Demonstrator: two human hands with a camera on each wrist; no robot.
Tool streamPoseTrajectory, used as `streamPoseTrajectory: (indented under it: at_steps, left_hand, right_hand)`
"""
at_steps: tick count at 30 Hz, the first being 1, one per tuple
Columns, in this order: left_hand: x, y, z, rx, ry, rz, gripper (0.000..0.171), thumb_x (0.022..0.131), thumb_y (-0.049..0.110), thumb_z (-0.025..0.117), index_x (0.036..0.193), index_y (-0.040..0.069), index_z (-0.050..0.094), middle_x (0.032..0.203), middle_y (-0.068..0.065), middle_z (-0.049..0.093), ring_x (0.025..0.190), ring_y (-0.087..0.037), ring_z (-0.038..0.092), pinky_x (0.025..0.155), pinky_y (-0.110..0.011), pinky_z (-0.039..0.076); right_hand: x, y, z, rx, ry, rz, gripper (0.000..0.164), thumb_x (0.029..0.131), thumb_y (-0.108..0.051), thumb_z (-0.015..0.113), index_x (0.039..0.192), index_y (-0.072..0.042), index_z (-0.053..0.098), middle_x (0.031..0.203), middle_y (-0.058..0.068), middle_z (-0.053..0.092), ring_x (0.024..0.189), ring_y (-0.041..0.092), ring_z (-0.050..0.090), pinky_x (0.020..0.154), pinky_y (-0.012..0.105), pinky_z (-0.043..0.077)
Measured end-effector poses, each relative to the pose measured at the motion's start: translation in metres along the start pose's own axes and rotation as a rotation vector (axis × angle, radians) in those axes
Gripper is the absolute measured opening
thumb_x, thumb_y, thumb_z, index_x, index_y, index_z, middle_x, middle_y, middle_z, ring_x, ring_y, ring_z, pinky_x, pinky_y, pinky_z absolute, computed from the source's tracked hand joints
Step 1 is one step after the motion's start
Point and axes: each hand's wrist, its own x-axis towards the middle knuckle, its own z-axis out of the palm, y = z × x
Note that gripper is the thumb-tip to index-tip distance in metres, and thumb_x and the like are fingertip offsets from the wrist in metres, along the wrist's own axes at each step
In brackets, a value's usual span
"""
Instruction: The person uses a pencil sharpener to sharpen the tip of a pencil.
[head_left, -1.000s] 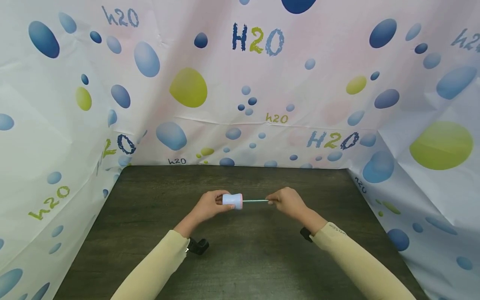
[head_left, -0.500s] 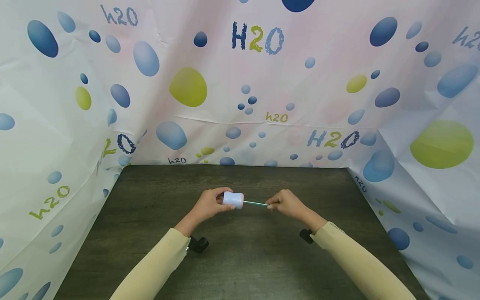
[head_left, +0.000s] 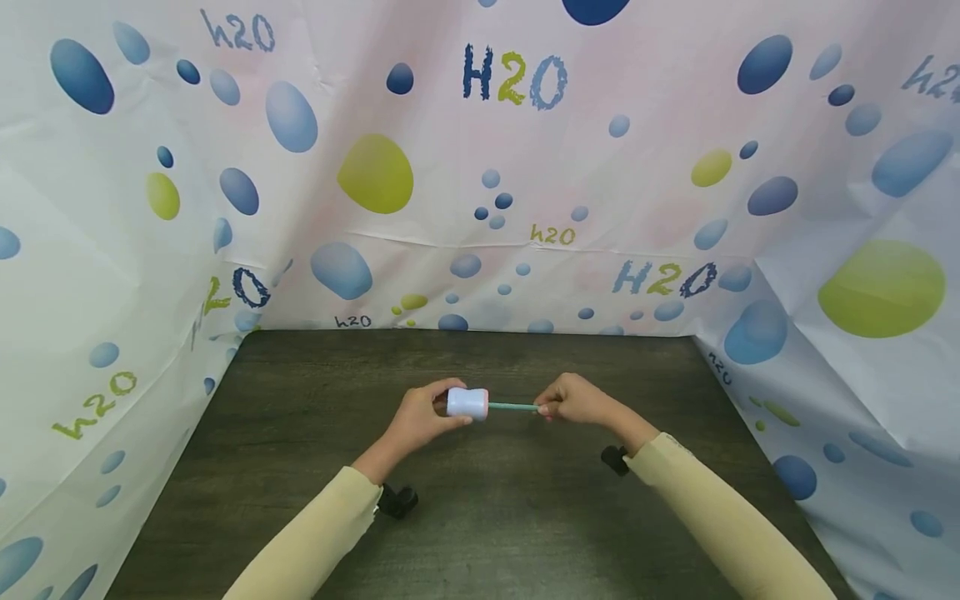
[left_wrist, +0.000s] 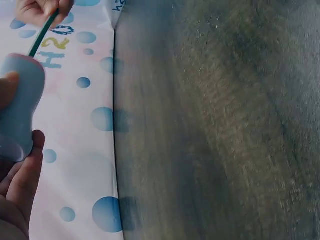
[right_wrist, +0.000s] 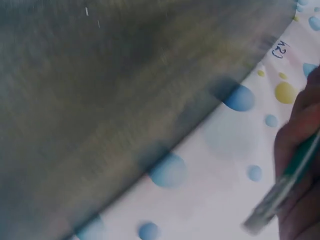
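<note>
My left hand [head_left: 417,417] grips a light blue, waisted pencil sharpener [head_left: 468,404] between thumb and fingers, its pink-rimmed end facing right. A green pencil [head_left: 513,407] runs level from that rim to my right hand [head_left: 581,400], which pinches it near the far end. In the left wrist view the sharpener [left_wrist: 24,85] shows its rim with the pencil [left_wrist: 43,33] standing in it; the inserted tip is hidden. The right wrist view is blurred, but the pencil's silvery end [right_wrist: 265,207] sticks out past my fingers [right_wrist: 300,125].
A dark wood-grain table [head_left: 495,517] lies beneath both hands. White sheeting [head_left: 450,242] printed with blue and green drops and "H2O" lettering rises behind the table and along both sides. A dark wrist camera [head_left: 397,501] sits on the left wrist, another camera [head_left: 615,459] on the right.
The pencil tilted down toward the right half a second ago and is nearly level again now. My right hand has turned slightly around it; the left hand and sharpener have barely shifted.
</note>
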Motion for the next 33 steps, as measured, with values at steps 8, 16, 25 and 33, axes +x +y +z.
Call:
streamPoseTrajectory:
  at_steps: [8,16,25,33]
  left_hand:
    - [0.001,-0.002,0.001,-0.101,0.062,-0.057,0.041,0.084,0.010,0.084,0.123,0.003,0.070,0.120,-0.022,0.072,0.107,-0.034,0.073,0.089,-0.040,0.063]
    - [0.003,-0.003,0.000,-0.125,0.044,-0.105,0.045,0.085,0.015,0.085,0.125,0.002,0.067,0.122,-0.021,0.072,0.109,-0.032,0.073,0.090,-0.041,0.063]
    - [0.007,-0.002,-0.011,-0.284,-0.125,-0.222,0.052,0.105,0.032,0.057,0.145,-0.001,0.051,0.137,-0.026,0.060,0.125,-0.038,0.063,0.103,-0.051,0.056]
    - [0.011,-0.009,-0.016,-0.505,-0.313,-0.434,0.067,0.107,0.044,0.049,0.146,-0.010,0.045,0.117,-0.021,0.069,0.085,-0.011,0.074,0.091,-0.032,0.063]
  right_hand:
    - [-0.002,-0.016,0.006,-0.380,0.228,-0.099,0.023,0.096,-0.010,0.069,0.115,0.001,0.077,0.107,0.015,0.079,0.090,0.024,0.077,0.075,0.034,0.062]
    - [-0.003,-0.017,0.020,-0.647,0.456,-0.209,0.018,0.090,-0.009,0.076,0.107,-0.007,0.080,0.096,0.007,0.080,0.087,0.021,0.076,0.069,0.034,0.062]
    - [-0.001,-0.007,0.027,-0.678,0.648,-0.337,0.020,0.082,0.004,0.080,0.098,-0.008,0.081,0.089,0.005,0.081,0.078,0.018,0.076,0.058,0.029,0.059]
    - [-0.001,-0.001,0.028,-0.676,0.692,-0.398,0.025,0.079,0.011,0.078,0.098,-0.005,0.081,0.088,0.007,0.080,0.077,0.019,0.074,0.063,0.031,0.061]
